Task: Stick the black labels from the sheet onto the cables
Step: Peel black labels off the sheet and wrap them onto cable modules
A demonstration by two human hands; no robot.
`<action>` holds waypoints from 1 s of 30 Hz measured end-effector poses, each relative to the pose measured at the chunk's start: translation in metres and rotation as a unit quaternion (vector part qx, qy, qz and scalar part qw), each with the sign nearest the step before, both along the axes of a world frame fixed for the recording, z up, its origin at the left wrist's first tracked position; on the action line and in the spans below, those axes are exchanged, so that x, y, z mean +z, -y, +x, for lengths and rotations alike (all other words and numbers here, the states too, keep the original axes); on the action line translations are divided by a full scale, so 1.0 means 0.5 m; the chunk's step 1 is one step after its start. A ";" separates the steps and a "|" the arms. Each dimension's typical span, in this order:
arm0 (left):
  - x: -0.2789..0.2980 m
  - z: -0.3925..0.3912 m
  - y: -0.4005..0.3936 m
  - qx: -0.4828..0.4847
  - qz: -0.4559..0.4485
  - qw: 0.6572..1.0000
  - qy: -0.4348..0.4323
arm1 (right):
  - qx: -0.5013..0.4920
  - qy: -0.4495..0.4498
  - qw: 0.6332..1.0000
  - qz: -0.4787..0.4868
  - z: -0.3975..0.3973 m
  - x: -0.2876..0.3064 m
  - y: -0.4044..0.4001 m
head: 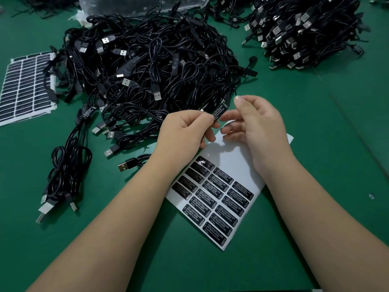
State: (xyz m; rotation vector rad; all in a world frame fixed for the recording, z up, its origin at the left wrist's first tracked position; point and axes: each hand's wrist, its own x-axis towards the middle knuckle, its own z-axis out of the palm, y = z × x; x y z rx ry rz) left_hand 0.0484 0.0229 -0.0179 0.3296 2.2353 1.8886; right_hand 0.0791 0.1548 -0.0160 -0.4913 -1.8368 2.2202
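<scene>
A white sheet (235, 157) with several black LED-controller labels (219, 204) lies on the green table under my wrists. My left hand (185, 128) pinches the near end of a cable's small black controller (220, 111), which bears a label with white print. My right hand (254, 119) is beside it, fingers loosely bent, fingertips touching or nearly touching the controller's underside. A large tangled pile of black USB cables (151, 66) lies just beyond my hands.
A second label sheet stack (23, 85) lies at the far left. A few labelled cables (69, 165) lie apart at the left. Another heap of USB cables (305, 30) fills the back right. A plastic bag (130, 5) sits at the back.
</scene>
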 end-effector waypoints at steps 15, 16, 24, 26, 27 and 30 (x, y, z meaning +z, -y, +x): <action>0.007 -0.007 0.005 -0.047 -0.008 0.998 0.027 | 0.123 -0.004 0.992 -0.037 0.002 0.002 -0.010; 0.008 -0.008 0.006 -0.050 -0.011 0.998 0.024 | 0.126 -0.008 0.991 -0.040 0.003 0.001 -0.012; -0.011 0.008 0.003 0.028 -0.107 0.982 -0.151 | 0.076 0.015 0.995 -0.070 -0.004 -0.001 -0.009; -0.012 0.008 0.007 0.047 -0.111 0.976 -0.180 | 0.063 0.018 0.996 -0.067 -0.004 -0.003 -0.009; -0.012 0.007 0.008 0.052 -0.115 0.974 -0.189 | 0.059 0.018 0.996 -0.064 -0.004 -0.004 -0.009; -0.012 0.005 0.011 0.055 -0.127 0.969 -0.205 | 0.060 0.015 0.996 -0.060 -0.003 -0.005 -0.011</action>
